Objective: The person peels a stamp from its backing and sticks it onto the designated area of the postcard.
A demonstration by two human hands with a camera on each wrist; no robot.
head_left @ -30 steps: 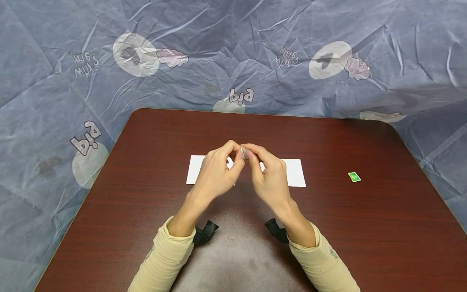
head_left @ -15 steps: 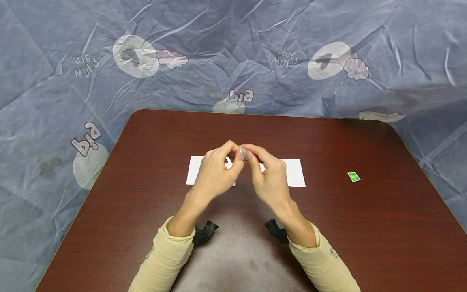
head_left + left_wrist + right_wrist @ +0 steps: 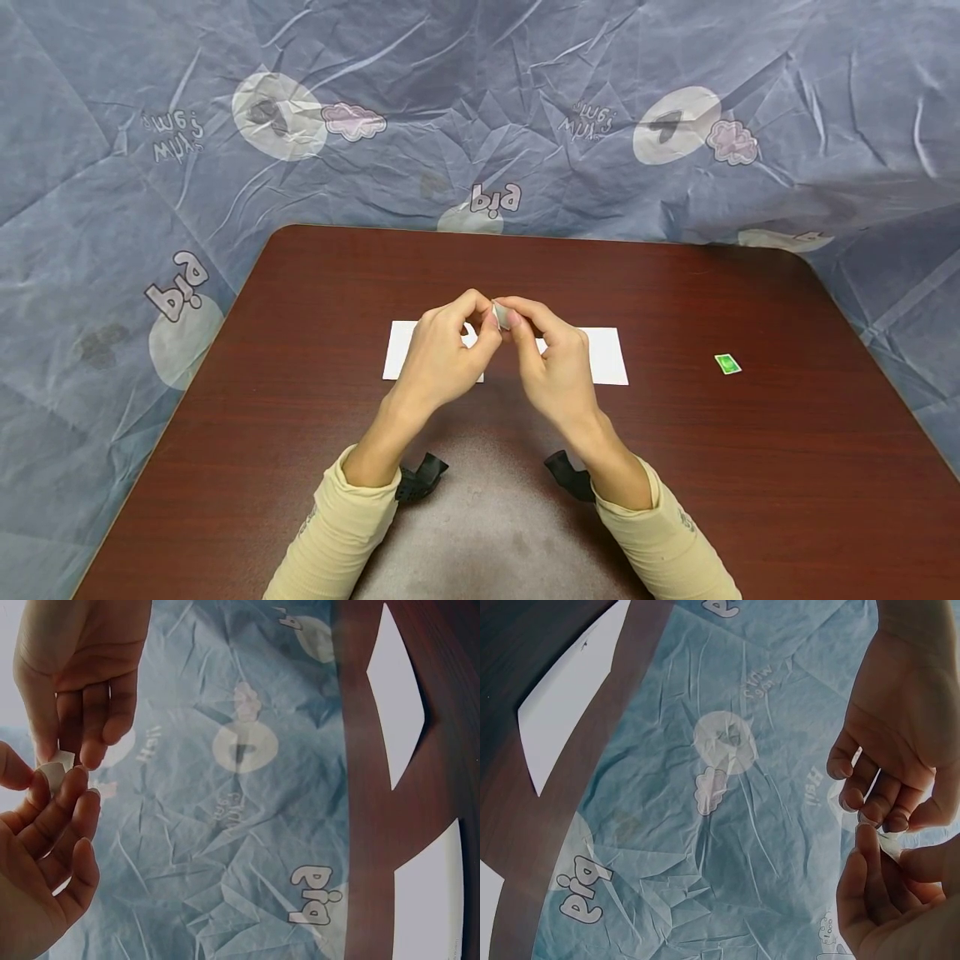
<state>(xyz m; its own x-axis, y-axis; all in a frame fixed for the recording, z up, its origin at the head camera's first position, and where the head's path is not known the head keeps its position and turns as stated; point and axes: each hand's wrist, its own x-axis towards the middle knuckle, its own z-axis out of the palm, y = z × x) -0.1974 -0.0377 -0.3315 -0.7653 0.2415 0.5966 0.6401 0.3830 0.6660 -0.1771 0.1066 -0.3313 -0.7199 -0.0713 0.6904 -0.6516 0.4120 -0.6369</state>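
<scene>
A small whitish-grey square piece (image 3: 502, 316), thin like paper or a sticker, is held up over the table's middle. My left hand (image 3: 448, 354) pinches its left side between thumb and forefinger. On the other side my right hand (image 3: 557, 367) pinches it the same way, fingertips nearly meeting. The left wrist view shows the pale piece (image 3: 54, 776) with a bent-up corner; its printed side, if any, is hidden. Beneath the hands lie two white paper cards, a left card (image 3: 399, 350) and a right card (image 3: 606, 356), both partly covered.
A small green square sticker (image 3: 727, 363) with a pale border lies on the right of the brown table (image 3: 787, 467). Black wrist mounts, left (image 3: 423, 477) and right (image 3: 567, 475), sit under the forearms. A blue printed cloth (image 3: 480, 100) hangs behind the table's far edge.
The pale piece between the fingertips has turned slightly and shows a little more of its face. Both hands stay in almost the same place.
</scene>
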